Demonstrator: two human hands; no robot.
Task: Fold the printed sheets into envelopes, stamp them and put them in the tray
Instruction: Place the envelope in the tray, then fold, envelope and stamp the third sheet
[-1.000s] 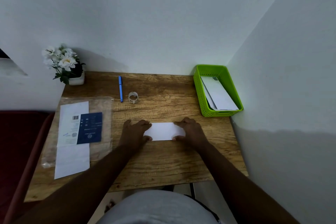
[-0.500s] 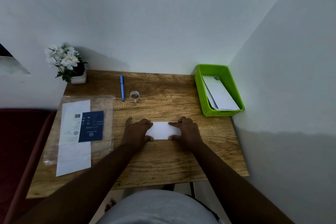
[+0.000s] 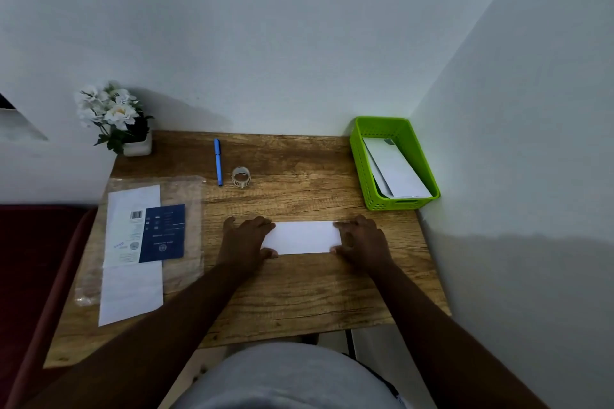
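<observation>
A folded white sheet [image 3: 302, 237] lies flat on the wooden table [image 3: 299, 295], right in front of me. My left hand [image 3: 244, 239] holds its left end, fingers on top and thumb at the near edge. My right hand [image 3: 362, 239] holds the right end the same way. At the back right corner stands the green tray [image 3: 360, 169], with white envelopes [image 3: 395, 169] leaning inside it. A small roll of stamps [image 3: 241, 177] sits behind the sheet. More printed sheets [image 3: 133, 252] lie on a clear plastic sleeve at the left.
A blue pen [image 3: 217, 161] lies beside the stamp roll. White flowers in a pot [image 3: 116, 116] stand at the back left corner. Walls close off the back and right. A dark red seat [image 3: 40, 276] borders the table's left edge.
My right hand slid left along the folded sheet, then back to its right end, so more of the sheet shows. My left hand stayed at the left end.
</observation>
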